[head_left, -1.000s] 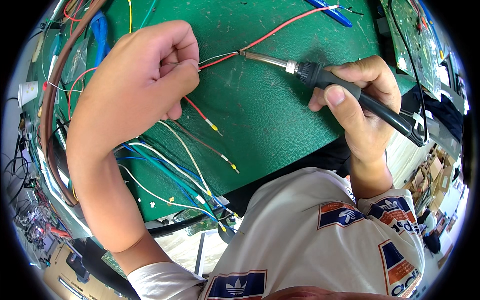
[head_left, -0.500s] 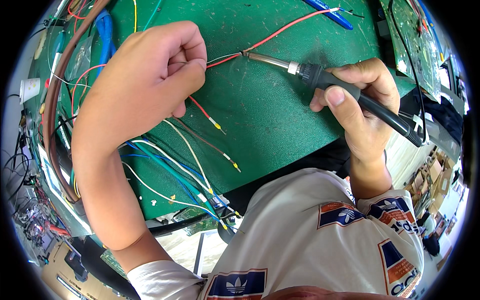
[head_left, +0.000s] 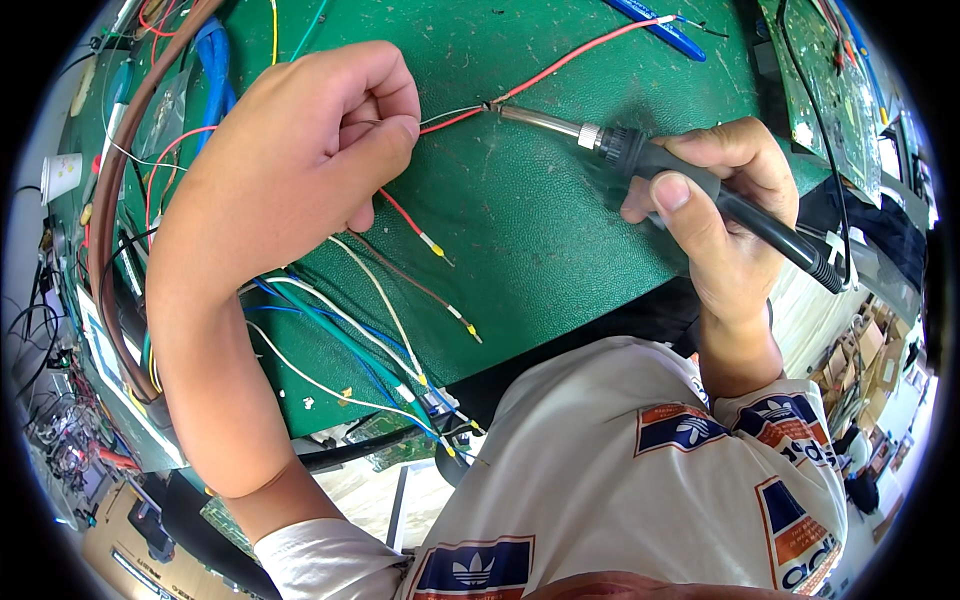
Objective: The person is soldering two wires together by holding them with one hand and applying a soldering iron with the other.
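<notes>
My left hand (head_left: 275,175) has curled fingers pinching a thin silvery wire (head_left: 450,115), likely solder, which runs to a dark joint (head_left: 492,106) on a red wire (head_left: 560,58). The red wire passes under that hand. My right hand (head_left: 725,215) is closed round the dark handle of a soldering iron (head_left: 550,124), whose metal tip touches the joint. Below my left hand, several loose leads (head_left: 395,320) in white, brown, red, blue and green lie with yellow-and-metal terminals at their ends.
The green mat (head_left: 560,270) covers the bench. Brown cable (head_left: 120,150), blue cable (head_left: 215,65) and a white cup (head_left: 60,178) crowd the left. A blue-handled tool (head_left: 660,30) lies at the back; circuit boards (head_left: 835,110) stand at the right, with an iron lead looping nearby.
My left hand has shifted slightly to the right with the thin wire. The soldering iron's tip has moved very slightly right, still against the joint.
</notes>
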Demonstrator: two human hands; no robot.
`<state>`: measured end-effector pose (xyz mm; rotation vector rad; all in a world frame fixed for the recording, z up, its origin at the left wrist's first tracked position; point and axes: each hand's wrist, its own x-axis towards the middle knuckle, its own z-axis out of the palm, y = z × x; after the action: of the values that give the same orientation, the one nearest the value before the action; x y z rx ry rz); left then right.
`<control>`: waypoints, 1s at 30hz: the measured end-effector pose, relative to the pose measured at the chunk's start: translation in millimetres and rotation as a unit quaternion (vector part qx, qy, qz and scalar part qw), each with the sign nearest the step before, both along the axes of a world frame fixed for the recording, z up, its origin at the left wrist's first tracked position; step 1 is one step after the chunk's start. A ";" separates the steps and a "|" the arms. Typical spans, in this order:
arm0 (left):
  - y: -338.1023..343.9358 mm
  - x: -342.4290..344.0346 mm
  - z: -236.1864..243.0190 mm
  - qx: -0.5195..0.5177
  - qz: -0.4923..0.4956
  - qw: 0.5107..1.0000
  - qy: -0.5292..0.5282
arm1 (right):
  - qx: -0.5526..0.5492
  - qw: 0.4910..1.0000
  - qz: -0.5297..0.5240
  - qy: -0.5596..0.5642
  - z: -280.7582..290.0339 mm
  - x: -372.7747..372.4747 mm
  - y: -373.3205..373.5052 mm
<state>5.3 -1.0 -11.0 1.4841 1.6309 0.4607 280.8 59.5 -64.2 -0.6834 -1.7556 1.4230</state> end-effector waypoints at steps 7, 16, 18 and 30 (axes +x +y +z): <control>-0.2 -0.7 -1.0 0.004 -0.002 1.000 -0.001 | 0.002 1.000 -0.004 -0.010 1.4 -0.5 -0.8; 0.6 -9.7 -8.8 0.049 -0.030 0.998 0.023 | -0.001 0.998 -0.020 0.051 -3.9 -4.9 0.2; 0.2 -10.2 -8.8 0.051 -0.025 0.998 0.015 | 0.004 0.999 -0.017 0.049 -4.1 -4.5 0.8; -3.3 -5.0 -2.8 0.029 -0.003 0.999 -0.030 | 0.010 0.999 -0.019 0.049 -5.0 -4.6 0.8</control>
<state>0.3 -4.2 -13.9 1.5045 1.5776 0.5482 276.2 60.2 -69.2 -0.6227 -1.6704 1.3890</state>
